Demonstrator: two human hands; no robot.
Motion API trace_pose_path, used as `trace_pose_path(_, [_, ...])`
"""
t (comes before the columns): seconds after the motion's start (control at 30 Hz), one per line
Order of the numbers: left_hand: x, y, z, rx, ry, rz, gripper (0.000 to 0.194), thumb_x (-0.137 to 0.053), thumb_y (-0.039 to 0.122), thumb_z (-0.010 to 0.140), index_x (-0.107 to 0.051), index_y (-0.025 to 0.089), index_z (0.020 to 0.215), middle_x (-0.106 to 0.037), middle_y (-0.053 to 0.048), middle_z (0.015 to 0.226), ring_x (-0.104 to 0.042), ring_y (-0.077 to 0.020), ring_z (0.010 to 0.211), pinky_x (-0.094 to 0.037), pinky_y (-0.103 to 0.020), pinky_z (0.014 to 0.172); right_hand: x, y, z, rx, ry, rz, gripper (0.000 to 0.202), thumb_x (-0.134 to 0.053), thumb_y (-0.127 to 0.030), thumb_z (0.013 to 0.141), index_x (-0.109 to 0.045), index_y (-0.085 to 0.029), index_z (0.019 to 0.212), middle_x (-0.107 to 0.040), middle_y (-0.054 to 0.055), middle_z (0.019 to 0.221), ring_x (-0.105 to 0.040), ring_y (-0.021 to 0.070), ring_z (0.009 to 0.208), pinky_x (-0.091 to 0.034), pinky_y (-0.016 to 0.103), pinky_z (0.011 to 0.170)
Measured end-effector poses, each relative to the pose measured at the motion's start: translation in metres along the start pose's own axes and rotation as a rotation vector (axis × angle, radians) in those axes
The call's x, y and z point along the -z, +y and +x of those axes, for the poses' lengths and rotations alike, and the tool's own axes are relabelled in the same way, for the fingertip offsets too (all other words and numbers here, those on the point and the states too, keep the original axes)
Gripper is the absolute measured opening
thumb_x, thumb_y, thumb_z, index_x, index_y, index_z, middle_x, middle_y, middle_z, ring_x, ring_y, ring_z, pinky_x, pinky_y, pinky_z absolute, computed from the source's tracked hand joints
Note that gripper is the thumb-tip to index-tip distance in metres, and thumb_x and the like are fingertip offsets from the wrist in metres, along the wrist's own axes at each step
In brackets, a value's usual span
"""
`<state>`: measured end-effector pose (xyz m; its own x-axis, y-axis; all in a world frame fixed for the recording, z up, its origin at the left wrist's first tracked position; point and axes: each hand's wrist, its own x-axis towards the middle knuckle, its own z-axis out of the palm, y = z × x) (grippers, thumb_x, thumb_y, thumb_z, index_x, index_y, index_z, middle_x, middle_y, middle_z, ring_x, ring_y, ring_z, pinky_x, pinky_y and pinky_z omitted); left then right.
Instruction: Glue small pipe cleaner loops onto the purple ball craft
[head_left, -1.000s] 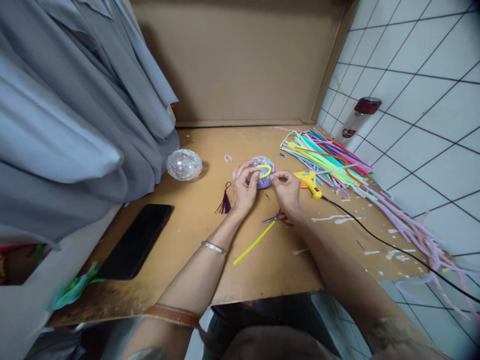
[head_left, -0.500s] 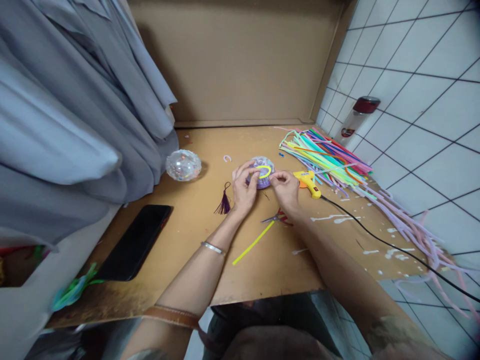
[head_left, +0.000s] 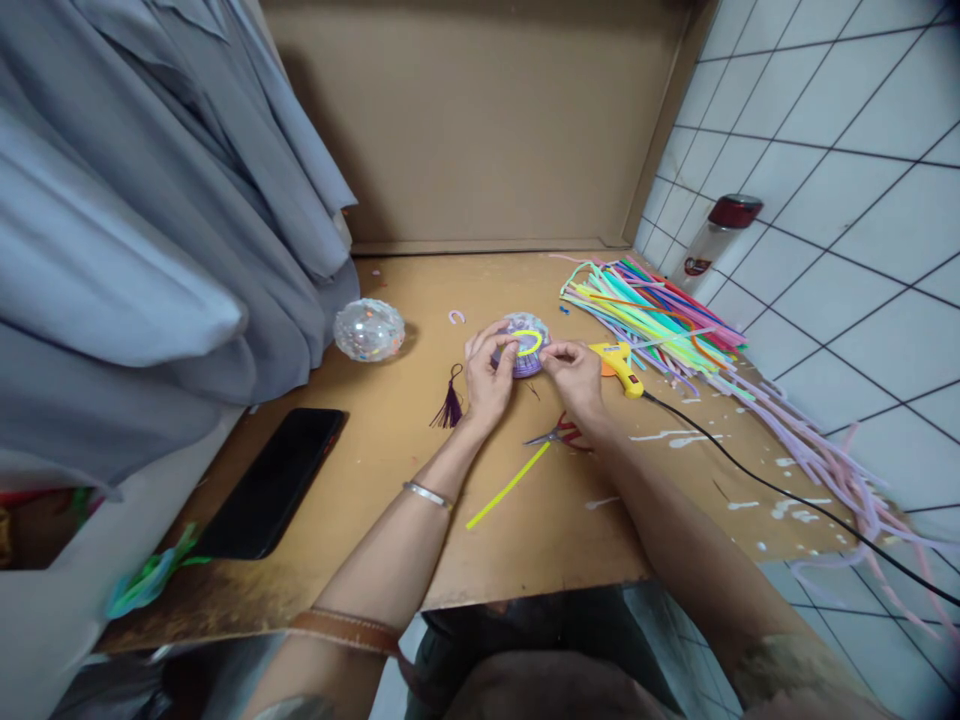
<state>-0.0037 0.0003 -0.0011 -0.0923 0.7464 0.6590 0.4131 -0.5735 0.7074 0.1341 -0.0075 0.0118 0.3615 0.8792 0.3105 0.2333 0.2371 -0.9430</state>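
Both hands, left (head_left: pixel 487 378) and right (head_left: pixel 574 378), pinch yellow loop (head_left: pixel 529 342) on purple ball (head_left: pixel 525 360). Glue gun (head_left: pixel 619 364) just right; pliers (head_left: pixel 556 434), yellow stick (head_left: pixel 508 486) near wrists.

Bare arms; silver bangle (head_left: pixel 426 493) on left wrist.

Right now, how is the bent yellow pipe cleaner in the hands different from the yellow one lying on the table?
The bent yellow pipe cleaner curves into an arch over the purple ball, held between the left hand and right hand. The straight yellow pipe cleaner lies flat, untouched, and looks longer. Both are the same yellow.
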Motion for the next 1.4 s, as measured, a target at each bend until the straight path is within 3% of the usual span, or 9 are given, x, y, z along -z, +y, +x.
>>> trace_pose_path(0.43, [0.000, 0.001, 0.000, -0.005, -0.004, -0.012, 0.025, -0.054, 0.041, 0.097, -0.070, 0.022, 0.095, -0.070, -0.010, 0.127, -0.059, -0.0230, 0.124, -0.040, -0.044, 0.111, 0.003, 0.001, 0.002, 0.059, -0.032, -0.031, 0.007, -0.065, -0.023, 0.066, -0.069, -0.020, 0.061, -0.067, 0.005, 0.081, -0.066, 0.0214, 0.089, -0.055, 0.037, 0.085])
trace_pose_path(0.57, [0.002, 0.002, 0.001, 0.014, -0.002, -0.021, 0.024, -0.055, 0.041, 0.096, -0.070, 0.021, 0.095, -0.069, -0.010, 0.128, -0.060, -0.0234, 0.124, -0.040, -0.043, 0.111, 0.003, 0.001, 0.002, 0.087, -0.074, -0.056, 0.009, -0.064, -0.024, 0.068, -0.070, -0.020, 0.062, -0.068, 0.007, 0.090, -0.066, 0.0230, 0.094, -0.056, 0.039, 0.086])
trace_pose_path(1.23, [0.001, 0.002, 0.000, 0.020, 0.017, -0.103, 0.022, -0.059, 0.041, 0.094, -0.070, 0.022, 0.092, -0.071, -0.010, 0.124, -0.061, -0.0245, 0.122, -0.040, -0.045, 0.111, 0.002, 0.010, 0.002, 0.141, -0.114, -0.142, 0.008, -0.064, -0.026, 0.072, -0.067, -0.020, 0.066, -0.063, 0.009, 0.099, -0.064, 0.0243, 0.097, -0.059, 0.042, 0.083])
trace_pose_path(1.4, [0.000, -0.004, 0.002, 0.056, 0.100, -0.198, 0.029, -0.055, 0.046, 0.095, -0.068, 0.020, 0.095, -0.069, -0.013, 0.124, -0.060, -0.0244, 0.123, -0.044, -0.043, 0.107, 0.007, 0.010, 0.007, 0.131, -0.144, -0.111, 0.004, -0.066, -0.024, 0.067, -0.066, -0.020, 0.065, -0.065, 0.007, 0.097, -0.065, 0.0214, 0.091, -0.059, 0.040, 0.083])
